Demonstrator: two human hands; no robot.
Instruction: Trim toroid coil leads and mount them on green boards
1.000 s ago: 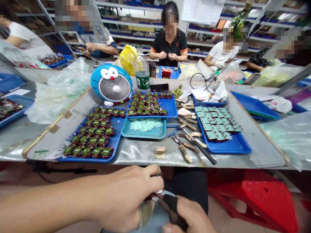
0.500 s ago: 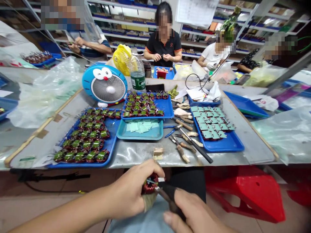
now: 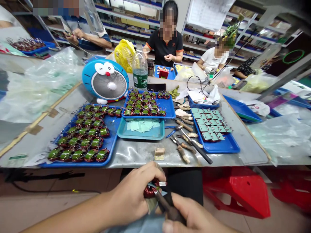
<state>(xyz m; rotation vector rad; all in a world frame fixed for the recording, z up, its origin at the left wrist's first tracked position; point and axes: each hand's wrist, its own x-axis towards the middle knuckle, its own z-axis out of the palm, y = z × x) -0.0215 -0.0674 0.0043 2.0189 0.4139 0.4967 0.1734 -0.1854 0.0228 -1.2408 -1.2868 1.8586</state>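
Copper-wound toroid coil [image 3: 149, 192] clasped in the left hand [image 3: 134, 194], just below the metal-topped bench [image 3: 136, 158]; the right hand [image 3: 194, 216] closes around a dark-handled tool [image 3: 167, 207], its tip against the coil.

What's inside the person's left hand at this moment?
The left hand holds a wound toroid coil of red-brown wire, with silvery leads sticking out past the fingers. The coil's palm side is covered by the hand and cannot be seen.

Toroid coil [image 3: 150, 192]: copper-red winding, silver leads. Tool handle [image 3: 170, 210]: dark brown. Tray [image 3: 73, 165]: blue. Its coils [image 3: 77, 155]: green bands, dark red windings. Second tray [image 3: 141, 138]: teal, pale green slips [image 3: 142, 126]. Stool [image 3: 235, 197]: red. Fan [image 3: 88, 79]: blue-white cartoon face.
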